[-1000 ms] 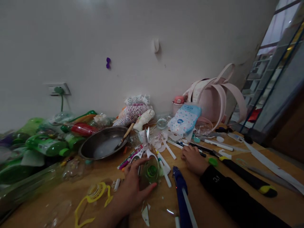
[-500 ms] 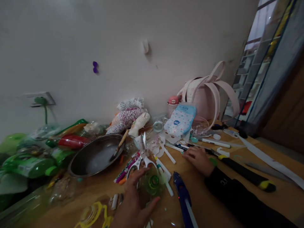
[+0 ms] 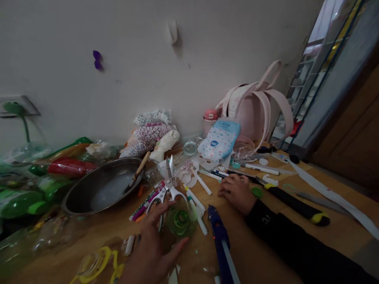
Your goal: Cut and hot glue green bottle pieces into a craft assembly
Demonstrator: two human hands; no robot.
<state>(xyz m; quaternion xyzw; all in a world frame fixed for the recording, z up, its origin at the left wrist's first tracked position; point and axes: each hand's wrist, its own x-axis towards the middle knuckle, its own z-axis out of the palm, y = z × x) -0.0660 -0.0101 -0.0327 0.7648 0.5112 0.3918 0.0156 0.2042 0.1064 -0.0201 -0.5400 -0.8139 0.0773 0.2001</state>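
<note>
Head view: left hand splayed around cut green bottle neck, right hand off to the side.

Sits just ahead of the left palm, between forefinger and thumb, mouth up, no long axis to line up; fingers apart, seemingly touching rather than clamping, blur hiding the contact. Lies far nearer left hand than right. Scissors just beyond the left forefinger, blades pointing away. Right-hand fingers curled together on the table among pens; cannot tell whether closed on anything. Blue glue gun between the hands.

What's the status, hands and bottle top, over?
Left hand grips green bottle top. Right hand curled on table. Scissors, glue gun close beside.
</note>
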